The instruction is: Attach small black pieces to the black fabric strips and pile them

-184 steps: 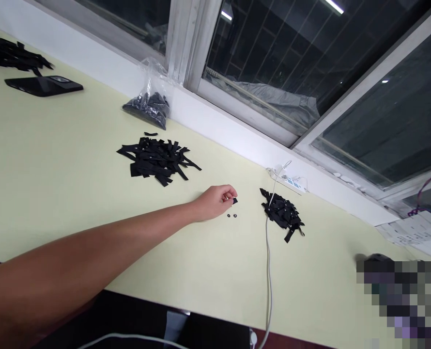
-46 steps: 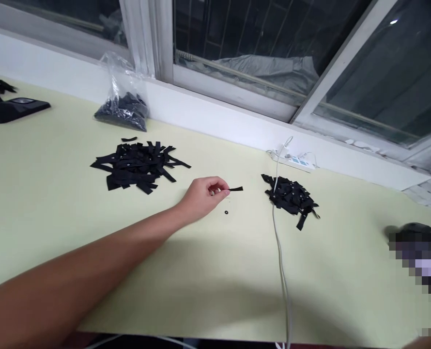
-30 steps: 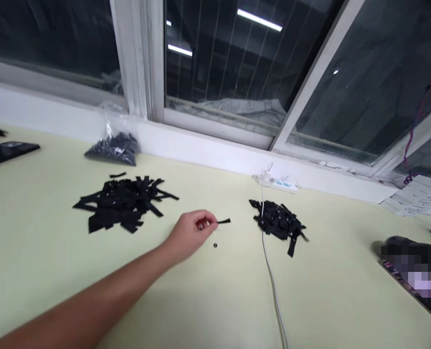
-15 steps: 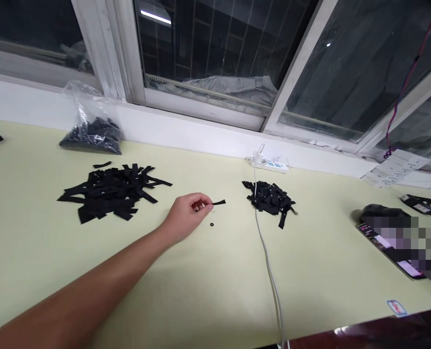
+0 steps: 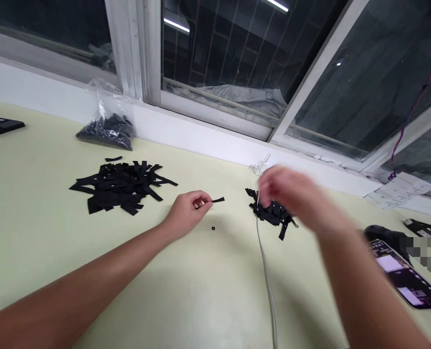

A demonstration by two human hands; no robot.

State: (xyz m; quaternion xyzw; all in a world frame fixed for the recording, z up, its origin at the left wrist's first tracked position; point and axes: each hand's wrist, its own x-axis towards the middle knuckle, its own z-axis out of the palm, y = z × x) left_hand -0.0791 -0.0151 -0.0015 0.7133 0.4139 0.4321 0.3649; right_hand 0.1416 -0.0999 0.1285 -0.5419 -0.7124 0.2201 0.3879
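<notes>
Surroundings: we note a large strip pile [image 5: 119,186] centre left, a small strip pile [image 5: 271,213] right of centre, a white cable [image 5: 266,271] crossing it, a bag [image 5: 106,127] by the sill.
Left hand [image 5: 184,218]: ours, resting mid-frame, pinching a black strip [image 5: 217,199].
Ring [image 5: 213,228]: on the table [image 5: 37,232] just below the strip.
Right hand [image 5: 291,194]: blurred above the small pile; grip unreadable.
Room: bare tabletop lower centre.

I can read no words or numbers anywhere here. The phone [image 5: 404,278] by my right arm shows a lit screen, too blurred to read.
</notes>
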